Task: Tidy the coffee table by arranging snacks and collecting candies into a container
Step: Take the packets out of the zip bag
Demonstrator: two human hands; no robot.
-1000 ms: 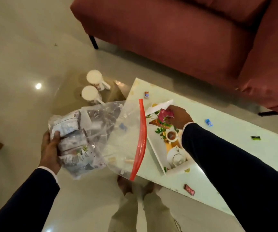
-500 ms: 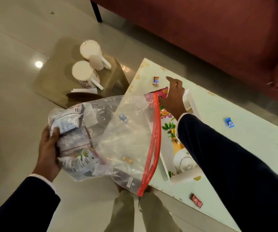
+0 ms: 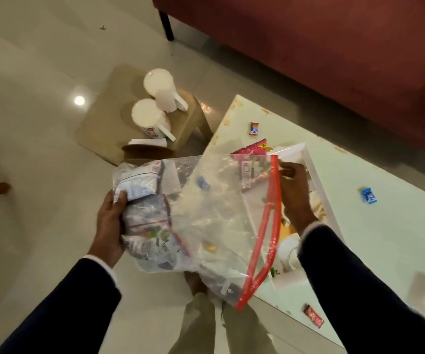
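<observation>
My left hand (image 3: 110, 226) grips the closed bottom of a clear zip bag (image 3: 221, 215) with a red zip strip, holding it over the table's near edge. Several snack packets and a few candies lie inside. At the bag's mouth, my right hand (image 3: 294, 195) holds a pink snack packet (image 3: 253, 149), most of it seen through the plastic. Loose candies lie on the white coffee table (image 3: 385, 238): an orange-blue one (image 3: 254, 129), a blue one (image 3: 369, 195) and a red one (image 3: 313, 319).
A white tray (image 3: 315, 175) with a printed base sits on the table under my right hand. Two white mugs (image 3: 152, 118) stand upside down on a small stool to the left. A red sofa (image 3: 334, 47) runs behind the table.
My right hand lifted the pink packet off the tray and brought it back to the bag's mouth. The view tilted down and nearer.
</observation>
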